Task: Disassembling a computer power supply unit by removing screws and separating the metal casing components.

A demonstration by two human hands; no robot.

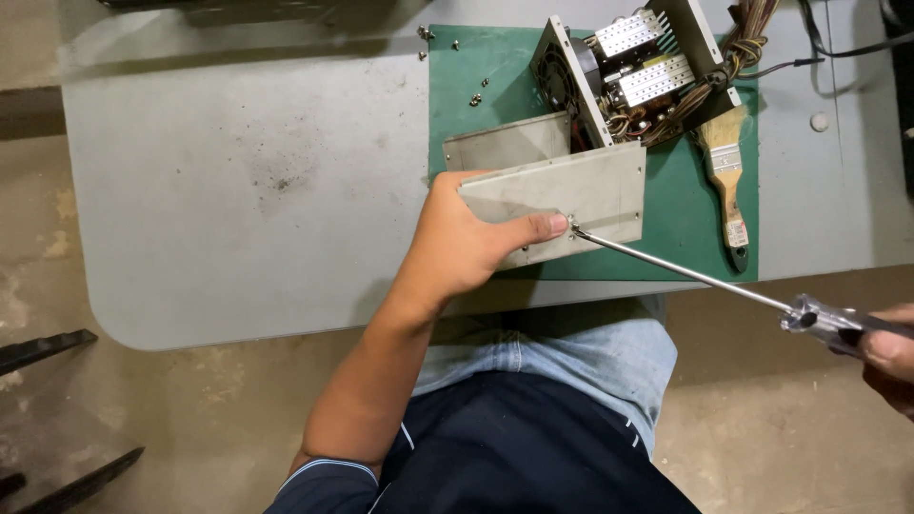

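My left hand (pixel 466 238) grips the near edge of a grey metal cover panel (pixel 581 190) of an opened power supply unit (pixel 628 76), thumb lying across the panel beside a screw. My right hand (pixel 885 357), at the right edge of view, holds a long screwdriver (pixel 685 274) by its clear handle. The screwdriver's tip meets the screw on the panel right next to my thumb. The unit's fan, heat sinks and wire bundle show behind the panel.
A green mat (pixel 685 228) covers part of the grey table (pixel 238 190). A paintbrush (pixel 728 181) lies on the mat at right. Several loose screws (pixel 476 90) sit near the mat's far left. Black cables (pixel 828 48) run at far right.
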